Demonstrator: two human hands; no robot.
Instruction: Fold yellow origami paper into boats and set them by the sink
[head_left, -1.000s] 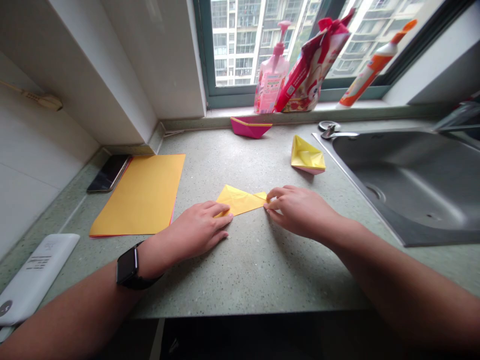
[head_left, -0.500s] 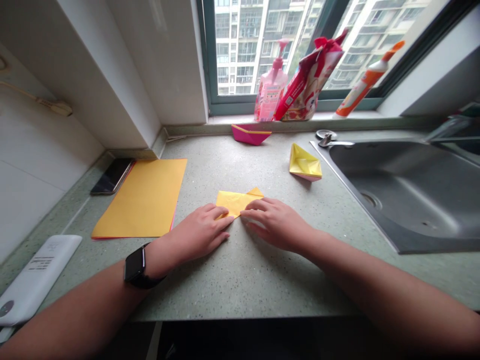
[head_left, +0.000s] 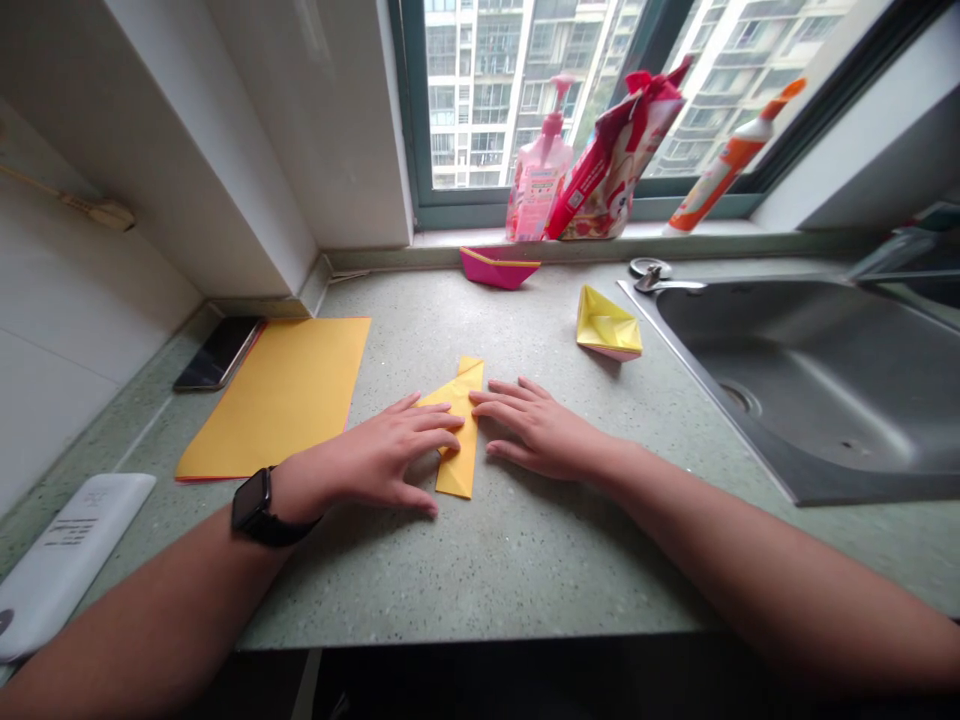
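A folded piece of yellow-orange paper [head_left: 459, 470] lies flat on the counter, with a long strip and a flap slanting off to the left. My left hand [head_left: 382, 450] rests over its left side, fingers spread and fingertips on the paper. At the right edge of the paper, my right hand [head_left: 532, 430] lies with fingers outstretched, the fingertips touching or very near it. Neither hand grips anything. Part of the left flap is hidden under my left fingers.
A stack of coloured paper [head_left: 285, 400] and a phone [head_left: 219, 353] lie at left, near a white power bank [head_left: 79, 560]. Behind are a pink paper boat [head_left: 499, 270] and a yellow paper boat [head_left: 609, 325]. A steel sink [head_left: 825, 380] is at right; bottles [head_left: 538, 190] line the sill.
The folded paper has turned, its strip now pointing toward me. Both hands have loosened and spread their fingers, the left one shifting slightly left.
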